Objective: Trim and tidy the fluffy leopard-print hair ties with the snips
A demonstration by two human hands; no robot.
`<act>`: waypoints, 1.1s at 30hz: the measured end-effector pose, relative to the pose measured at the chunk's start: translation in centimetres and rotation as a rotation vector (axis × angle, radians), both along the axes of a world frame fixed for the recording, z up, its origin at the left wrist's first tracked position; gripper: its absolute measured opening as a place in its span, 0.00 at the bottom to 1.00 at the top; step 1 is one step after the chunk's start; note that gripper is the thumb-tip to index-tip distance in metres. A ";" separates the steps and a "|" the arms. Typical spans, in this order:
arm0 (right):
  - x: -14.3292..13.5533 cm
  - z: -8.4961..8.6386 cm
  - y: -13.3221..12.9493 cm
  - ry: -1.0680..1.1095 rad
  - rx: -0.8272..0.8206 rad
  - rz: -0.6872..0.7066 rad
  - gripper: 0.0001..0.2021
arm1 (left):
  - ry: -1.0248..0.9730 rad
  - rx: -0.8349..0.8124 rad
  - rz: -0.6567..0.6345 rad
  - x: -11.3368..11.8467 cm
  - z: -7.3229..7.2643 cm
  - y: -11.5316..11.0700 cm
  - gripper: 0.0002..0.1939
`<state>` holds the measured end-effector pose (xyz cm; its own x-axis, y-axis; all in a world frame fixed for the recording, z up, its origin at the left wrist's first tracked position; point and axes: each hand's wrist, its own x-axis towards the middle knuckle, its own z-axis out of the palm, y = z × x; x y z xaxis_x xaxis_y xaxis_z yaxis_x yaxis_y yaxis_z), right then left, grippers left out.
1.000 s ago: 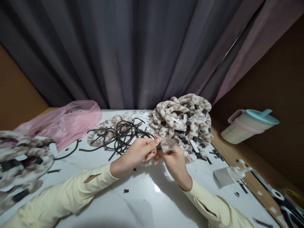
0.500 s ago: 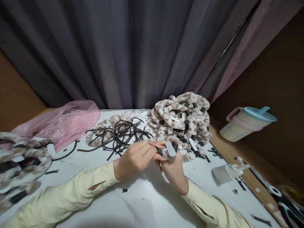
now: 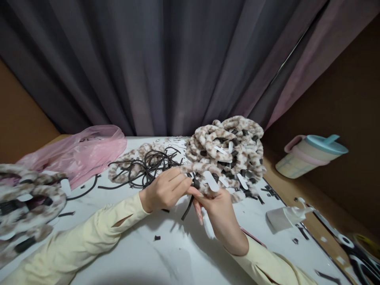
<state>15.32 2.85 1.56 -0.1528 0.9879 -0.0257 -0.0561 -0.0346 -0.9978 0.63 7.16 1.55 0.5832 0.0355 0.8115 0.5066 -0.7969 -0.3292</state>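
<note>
My left hand (image 3: pixel 168 189) is closed in a pinch at the black-wrapped part of a fluffy brown-and-white loop (image 3: pixel 204 183). My right hand (image 3: pixel 218 211) grips the same loop from the right, thumb and forefinger pressed together, the lower fingers partly stretched out. A white oval tag (image 3: pixel 211 181) sticks up from the loop above my right hand. The end of a black cord (image 3: pixel 187 207) hangs down between my hands. What my left fingertips pinch is too small to make out. Just behind lies a tangle of black cords (image 3: pixel 145 164).
More fluffy loops are heaped (image 3: pixel 225 138) at the back right and piled (image 3: pixel 53 198) at the left. A pink plastic bag (image 3: pixel 89 152) lies back left. A white bottle (image 3: pixel 286 217), scissors (image 3: pixel 346 241) and a blue-lidded cup (image 3: pixel 308 155) are on the right.
My left hand has shifted slightly up and left, and my right hand has turned, its lower fingers more extended. The black cord end now hangs below the loop.
</note>
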 end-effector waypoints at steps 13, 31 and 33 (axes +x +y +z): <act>0.4 0.3 0.4 -0.024 0.067 0.046 0.16 | -0.115 -0.204 0.027 0.5 -0.2 -0.3 0.09; 1.0 -1.3 0.6 -0.779 0.798 -0.136 0.10 | 0.019 -0.200 0.125 0.2 -0.2 0.5 0.09; 1.1 -1.8 0.7 -0.868 0.898 -0.138 0.12 | 0.031 -0.258 0.123 0.3 -0.4 0.6 0.11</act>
<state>16.45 3.57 -0.29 -0.3164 0.7154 0.6230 0.6807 0.6286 -0.3762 0.91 7.71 1.19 0.5857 0.3109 0.7485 0.5977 -0.7895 -0.1398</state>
